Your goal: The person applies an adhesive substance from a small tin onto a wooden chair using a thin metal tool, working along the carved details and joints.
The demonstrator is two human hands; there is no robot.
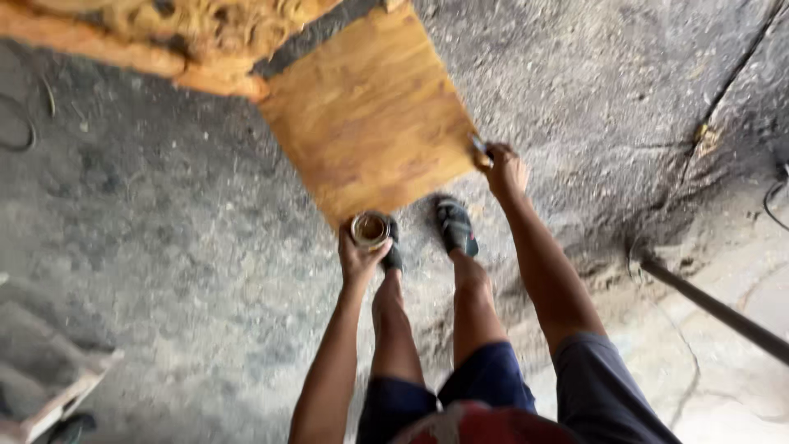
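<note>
While we look straight down past our knees, our left hand (358, 256) is wrapped around a small round tin (370, 229), gripping it from below so its open mouth stays level and faces up; inside we make out a dark amber liquid, though how full it is we cannot tell. The tin sits just under the near edge of a flat wooden panel (370, 115), close enough for dipping, we judge. Our right hand (505, 170) is clenched on a brush (479, 148), whose tip meets the panel's right edge. The panel shows a warm, glossy orange-brown, joined at the top to a carved wooden piece (189, 37). Our sandalled feet (454, 224) stand on the rough grey concrete floor (164, 247). A dark pole (715, 308) lies at right.
</note>
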